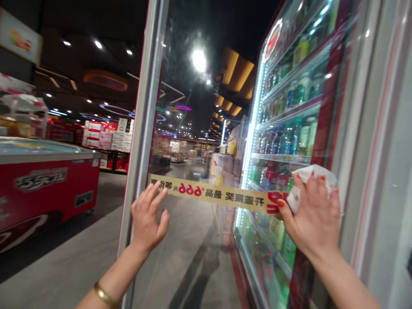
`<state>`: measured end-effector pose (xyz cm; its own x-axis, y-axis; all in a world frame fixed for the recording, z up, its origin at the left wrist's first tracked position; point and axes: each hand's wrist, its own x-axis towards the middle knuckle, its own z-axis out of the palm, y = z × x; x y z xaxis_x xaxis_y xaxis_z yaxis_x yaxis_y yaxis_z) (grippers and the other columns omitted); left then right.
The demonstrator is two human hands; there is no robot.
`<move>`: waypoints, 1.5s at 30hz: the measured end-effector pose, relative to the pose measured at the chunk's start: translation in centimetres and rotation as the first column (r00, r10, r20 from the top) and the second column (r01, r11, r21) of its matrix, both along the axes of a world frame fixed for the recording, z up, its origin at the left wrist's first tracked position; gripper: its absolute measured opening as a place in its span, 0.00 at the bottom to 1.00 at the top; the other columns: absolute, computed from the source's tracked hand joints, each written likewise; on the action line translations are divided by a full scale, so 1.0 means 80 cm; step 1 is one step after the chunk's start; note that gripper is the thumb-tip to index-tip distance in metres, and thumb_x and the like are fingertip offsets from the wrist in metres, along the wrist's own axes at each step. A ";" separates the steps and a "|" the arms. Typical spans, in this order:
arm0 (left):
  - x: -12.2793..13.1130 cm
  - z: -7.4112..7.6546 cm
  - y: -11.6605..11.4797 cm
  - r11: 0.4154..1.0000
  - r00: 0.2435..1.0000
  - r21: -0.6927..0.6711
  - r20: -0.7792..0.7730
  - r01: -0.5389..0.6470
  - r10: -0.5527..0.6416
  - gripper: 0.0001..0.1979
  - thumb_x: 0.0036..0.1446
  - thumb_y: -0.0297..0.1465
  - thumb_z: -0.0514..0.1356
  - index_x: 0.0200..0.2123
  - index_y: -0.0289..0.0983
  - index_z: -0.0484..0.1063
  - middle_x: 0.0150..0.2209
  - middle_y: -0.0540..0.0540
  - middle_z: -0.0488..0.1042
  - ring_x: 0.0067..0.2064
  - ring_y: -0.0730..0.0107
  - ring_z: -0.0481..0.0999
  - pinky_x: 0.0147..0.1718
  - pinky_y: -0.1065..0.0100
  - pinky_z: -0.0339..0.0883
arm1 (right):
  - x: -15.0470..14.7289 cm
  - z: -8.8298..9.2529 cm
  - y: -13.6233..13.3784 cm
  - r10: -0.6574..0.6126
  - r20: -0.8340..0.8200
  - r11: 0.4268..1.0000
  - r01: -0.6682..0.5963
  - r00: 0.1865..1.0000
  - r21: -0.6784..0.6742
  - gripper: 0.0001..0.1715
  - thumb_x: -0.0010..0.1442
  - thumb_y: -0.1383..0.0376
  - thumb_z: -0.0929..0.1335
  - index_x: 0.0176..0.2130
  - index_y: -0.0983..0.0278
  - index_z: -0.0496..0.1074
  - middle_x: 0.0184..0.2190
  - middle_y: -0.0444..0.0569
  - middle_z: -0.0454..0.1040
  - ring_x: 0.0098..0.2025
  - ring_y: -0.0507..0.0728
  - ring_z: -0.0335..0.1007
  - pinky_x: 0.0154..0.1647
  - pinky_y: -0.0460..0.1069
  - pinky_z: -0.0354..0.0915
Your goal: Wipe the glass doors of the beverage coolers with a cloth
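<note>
A tall glass door with a metal frame stands in front of me, crossed by a yellow strip with reversed lettering. My left hand is at the door's left edge, palm by the frame and fingertips at the strip's left end. Its fingers are loosely spread and hold nothing. With a crumpled white cloth under its fingers, my right hand presses flat against the glass on the right. The hand covers much of the cloth, and the strip's right end lies beside the thumb.
Lit shelves of bottled drinks appear in or through the glass; I cannot tell which. A red chest freezer stands on the left, with stacked boxes behind it. Grey floor runs between the freezer and the door.
</note>
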<state>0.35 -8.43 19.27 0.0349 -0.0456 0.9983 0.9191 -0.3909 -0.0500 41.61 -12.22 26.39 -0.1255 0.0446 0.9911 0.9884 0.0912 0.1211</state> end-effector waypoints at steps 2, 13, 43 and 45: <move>0.012 0.017 -0.007 1.000 0.998 -0.002 0.055 0.022 -0.022 0.31 0.67 0.30 0.61 0.72 0.48 0.64 0.71 0.40 0.70 0.75 0.54 0.65 0.72 0.50 0.57 | -0.028 -0.025 -0.005 0.011 -0.005 1.000 -0.011 1.000 -0.027 0.45 0.77 0.51 0.59 0.81 0.58 0.37 0.82 0.57 0.45 0.83 0.74 0.37 0.79 0.81 0.41; 0.047 0.050 -0.031 0.996 0.997 -0.038 0.010 0.079 -0.079 0.36 0.69 0.48 0.61 0.77 0.56 0.56 0.81 0.47 0.51 0.82 0.50 0.46 0.79 0.43 0.32 | -0.052 0.107 -0.004 -0.016 -0.132 0.989 -0.003 0.991 -0.147 0.43 0.78 0.49 0.53 0.81 0.56 0.29 0.83 0.53 0.36 0.83 0.72 0.31 0.79 0.80 0.45; 0.036 0.071 -0.002 0.981 0.989 0.189 0.123 0.052 -0.076 0.41 0.75 0.42 0.51 0.81 0.35 0.34 0.83 0.39 0.31 0.84 0.56 0.32 0.80 0.47 0.29 | -0.274 0.179 0.024 0.372 0.815 0.926 -0.119 0.445 -0.358 0.32 0.76 0.51 0.60 0.74 0.53 0.62 0.76 0.37 0.61 0.81 0.57 0.46 0.86 0.63 0.36; 0.035 0.062 0.004 0.984 0.992 0.167 0.099 0.056 -0.073 0.41 0.76 0.43 0.50 0.81 0.35 0.33 0.83 0.40 0.29 0.84 0.56 0.30 0.80 0.47 0.28 | -0.281 0.174 0.027 0.387 0.846 0.920 -0.098 0.366 -0.379 0.31 0.77 0.51 0.59 0.73 0.53 0.63 0.76 0.36 0.61 0.81 0.55 0.46 0.86 0.63 0.36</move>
<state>3.13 -8.15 24.27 -0.0776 -0.2070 0.9753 0.8957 -0.4441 -0.0230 19.16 -10.08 40.32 -0.9676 0.0471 0.2480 0.2403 0.4736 0.8473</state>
